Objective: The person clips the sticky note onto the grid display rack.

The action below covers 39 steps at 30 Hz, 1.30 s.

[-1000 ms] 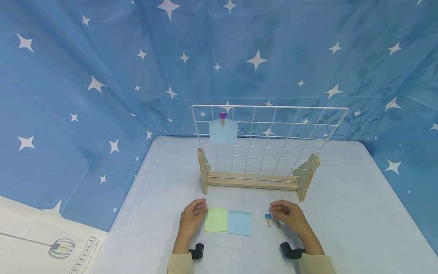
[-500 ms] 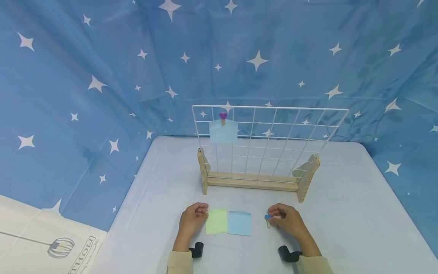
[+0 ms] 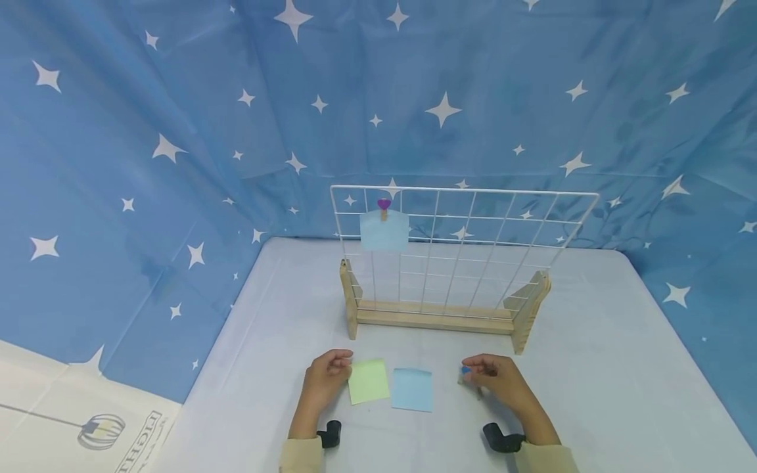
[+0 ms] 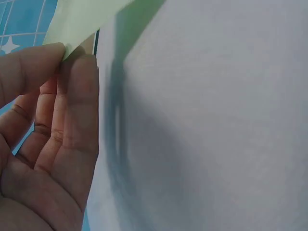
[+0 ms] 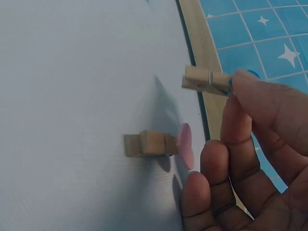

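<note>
My left hand point(image 3: 326, 378) pinches the left edge of a light green sticky note point(image 3: 369, 382) between thumb and fingertip. In the left wrist view the note point(image 4: 91, 17) is lifted off the surface at that corner. On the right, my right hand point(image 3: 499, 379) holds a small wooden clothespin point(image 5: 199, 78) with a blue heart by its heart end, raised above the table. Below it lies a second clothespin point(image 5: 154, 143) with a pink heart; the hand partly hides this one in the head view. A blue sticky note point(image 3: 412, 389) lies between the hands.
Behind the notes stands a white wire grid point(image 3: 467, 190) on a wooden base point(image 3: 434, 320). A light blue note point(image 3: 384, 231) hangs at its upper left from a purple-heart clothespin point(image 3: 384, 207). A starry blue curtain point(image 3: 503, 79) backs the white table point(image 3: 597, 368).
The green note has tilted and shifted slightly left with my left hand, away from the blue note. My right hand has taken hold of the blue-heart clothespin and lifted it.
</note>
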Available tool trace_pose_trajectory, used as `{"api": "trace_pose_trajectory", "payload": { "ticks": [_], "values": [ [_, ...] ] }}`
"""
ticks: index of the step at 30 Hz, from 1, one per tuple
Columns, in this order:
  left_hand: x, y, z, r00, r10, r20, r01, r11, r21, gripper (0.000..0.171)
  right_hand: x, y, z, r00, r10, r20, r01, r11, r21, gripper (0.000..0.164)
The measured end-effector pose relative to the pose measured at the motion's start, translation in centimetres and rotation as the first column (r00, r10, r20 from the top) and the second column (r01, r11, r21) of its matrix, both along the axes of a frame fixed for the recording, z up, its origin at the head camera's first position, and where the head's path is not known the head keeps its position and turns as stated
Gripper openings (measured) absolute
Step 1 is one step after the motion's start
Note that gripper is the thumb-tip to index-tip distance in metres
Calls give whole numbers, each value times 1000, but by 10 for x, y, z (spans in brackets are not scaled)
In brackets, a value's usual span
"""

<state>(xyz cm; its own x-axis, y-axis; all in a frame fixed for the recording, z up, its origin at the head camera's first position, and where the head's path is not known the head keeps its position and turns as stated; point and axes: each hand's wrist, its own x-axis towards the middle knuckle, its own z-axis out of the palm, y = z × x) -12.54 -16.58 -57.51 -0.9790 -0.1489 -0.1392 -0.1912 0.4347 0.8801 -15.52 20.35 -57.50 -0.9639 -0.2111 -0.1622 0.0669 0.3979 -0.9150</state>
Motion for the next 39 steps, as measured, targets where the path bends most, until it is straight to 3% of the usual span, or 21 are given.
{"api": "trace_pose_trajectory", "payload": {
  "ticks": [9, 15, 22, 30, 39],
  "values": [
    [2, -4, 7, 1000, -27, -12, 27, 998, 51, 27, 2, 5, 7, 991, -34, -131, 30, 999, -29, 19],
    [4, -5, 13, 999, -31, -22, 33, 997, 67, 27, 3, 7, 15, 965, -82, -250, 74, 996, -41, 20],
    [6, -2, 19, 1000, -8, -14, 9, 998, 54, 17, 5, 7, 29, 970, -129, -207, 114, 990, -84, 22],
    [3, 2, 25, 999, 1, -40, 2, 998, 68, 15, 1, 8, 41, 951, -110, -290, 85, 992, -98, 16],
    [3, 8, 28, 999, -26, -42, 29, 997, 71, 16, 1, 11, 48, 950, -96, -296, 64, 991, -114, 14]
  ]
}}
